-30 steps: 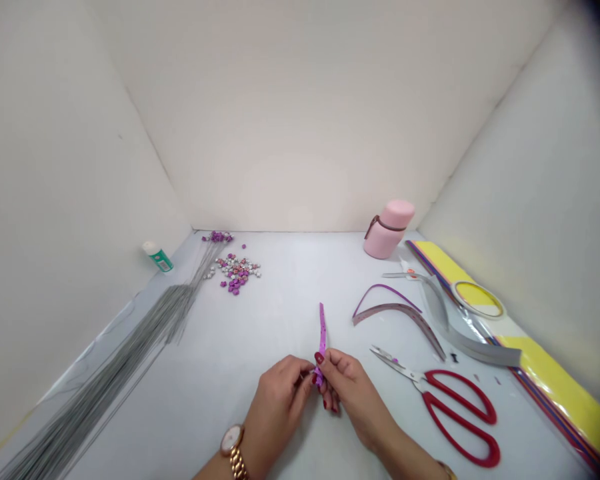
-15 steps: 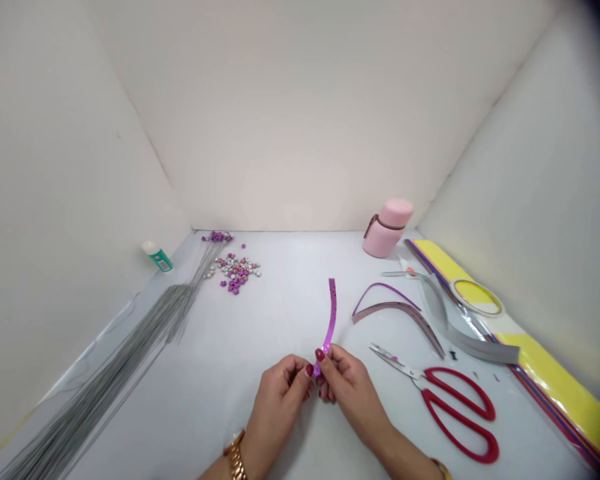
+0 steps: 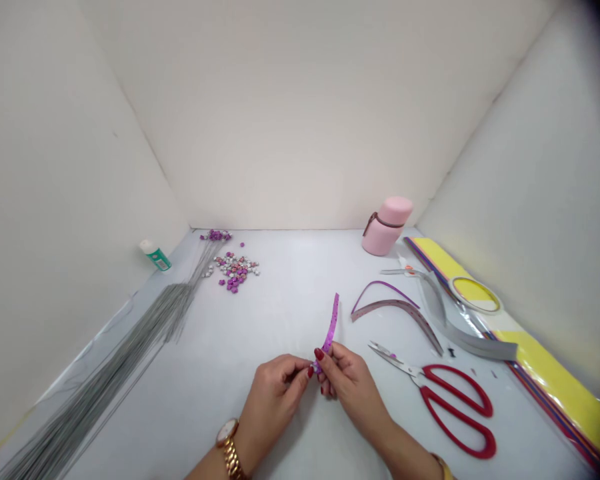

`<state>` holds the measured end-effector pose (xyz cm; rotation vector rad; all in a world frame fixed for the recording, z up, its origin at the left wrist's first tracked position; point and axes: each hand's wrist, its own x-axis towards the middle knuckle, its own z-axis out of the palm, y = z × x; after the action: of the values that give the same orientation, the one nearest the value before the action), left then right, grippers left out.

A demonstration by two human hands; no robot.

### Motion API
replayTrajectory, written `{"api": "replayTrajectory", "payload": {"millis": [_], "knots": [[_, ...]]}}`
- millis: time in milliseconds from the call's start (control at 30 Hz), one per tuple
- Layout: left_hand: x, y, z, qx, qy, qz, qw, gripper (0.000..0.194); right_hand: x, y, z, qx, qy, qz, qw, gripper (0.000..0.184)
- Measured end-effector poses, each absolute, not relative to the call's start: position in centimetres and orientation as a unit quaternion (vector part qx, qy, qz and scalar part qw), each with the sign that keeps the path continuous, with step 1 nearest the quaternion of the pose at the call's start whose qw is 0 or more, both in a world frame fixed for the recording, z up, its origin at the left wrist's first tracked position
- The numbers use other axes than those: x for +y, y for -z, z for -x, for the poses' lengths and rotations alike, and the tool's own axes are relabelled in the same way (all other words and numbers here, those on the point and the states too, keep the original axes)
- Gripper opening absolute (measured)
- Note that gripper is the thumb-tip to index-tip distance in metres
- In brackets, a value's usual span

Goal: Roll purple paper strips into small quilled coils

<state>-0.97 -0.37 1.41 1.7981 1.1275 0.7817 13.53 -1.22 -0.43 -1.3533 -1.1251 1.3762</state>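
A shiny purple paper strip (image 3: 333, 323) is pinched between my two hands at the front middle of the table. Its free end points up and away, while the lower end is folded into a small knot at the fingertips, partly hidden. My left hand (image 3: 283, 390) is closed, thumb and forefinger gripping the folded end. My right hand (image 3: 350, 383) is closed too, its thumb pressing the strip just above the fold. Red-handled scissors (image 3: 423, 380) lie slightly open to the right of my right hand.
Small folded paper stars (image 3: 236, 270) lie in a pile at the back left, beside a bundle of grey wires (image 3: 130, 353) and a glue stick (image 3: 156, 255). Rightward are a pink bottle (image 3: 386, 227), loose strips (image 3: 400, 305), a tape roll (image 3: 476, 295) and yellow paper packs (image 3: 555, 380).
The strip's free end has become shorter and turned more edge-on. My left hand has rolled a little, showing more of the watch. Both hands keep their pinch.
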Motion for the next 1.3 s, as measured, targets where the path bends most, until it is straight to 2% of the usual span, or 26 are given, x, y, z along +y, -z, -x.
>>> {"api": "replayTrajectory", "payload": {"millis": [67,233,367,567,633,767,867,967,1167,1233,1300], "knots": [[-0.2,-1.4,1.1,0.444,-0.301,-0.742,0.401,0.020,-1.2,0.4,-13.7,-0.486,-0.533,0.546,0.425,0.032],[-0.2,-0.3,1.5,0.412,-0.297,-0.821,0.262,0.016,-1.2,0.5,-13.9,-0.495,-0.539,0.541,0.415,0.032],[-0.4,0.3,1.6,0.391,-0.294,-0.842,0.225,0.018,-1.2,0.4,-13.8,-0.476,-0.560,0.534,0.418,0.033],[-0.7,-0.3,1.4,0.396,-0.290,-0.828,0.271,0.019,-1.3,0.6,-13.6,-0.463,-0.532,0.544,0.455,0.033],[-0.8,-0.7,1.2,0.413,-0.297,-0.799,0.322,0.018,-1.3,0.8,-13.5,-0.454,-0.527,0.550,0.463,0.033],[-0.8,-1.2,0.6,0.454,-0.321,-0.674,0.486,0.019,-1.3,0.6,-13.3,-0.440,-0.533,0.550,0.469,0.035],[-0.9,-1.2,0.2,0.455,-0.334,-0.624,0.540,0.021,-1.2,0.4,-13.3,-0.449,-0.549,0.542,0.451,0.037],[-0.9,-0.8,0.3,0.459,-0.332,-0.648,0.509,0.017,-1.2,0.4,-13.4,-0.454,-0.553,0.548,0.433,0.039],[-0.8,0.1,1.1,0.405,-0.315,-0.801,0.309,0.020,-1.3,0.9,-13.4,-0.455,-0.560,0.553,0.416,0.037],[-0.8,0.0,1.2,0.402,-0.314,-0.809,0.293,0.020,-1.4,1.0,-13.3,-0.473,-0.537,0.559,0.420,0.036],[-0.8,-0.4,1.0,0.429,-0.318,-0.775,0.338,0.019,-1.5,0.9,-13.2,-0.500,-0.488,0.571,0.431,0.035]]}}
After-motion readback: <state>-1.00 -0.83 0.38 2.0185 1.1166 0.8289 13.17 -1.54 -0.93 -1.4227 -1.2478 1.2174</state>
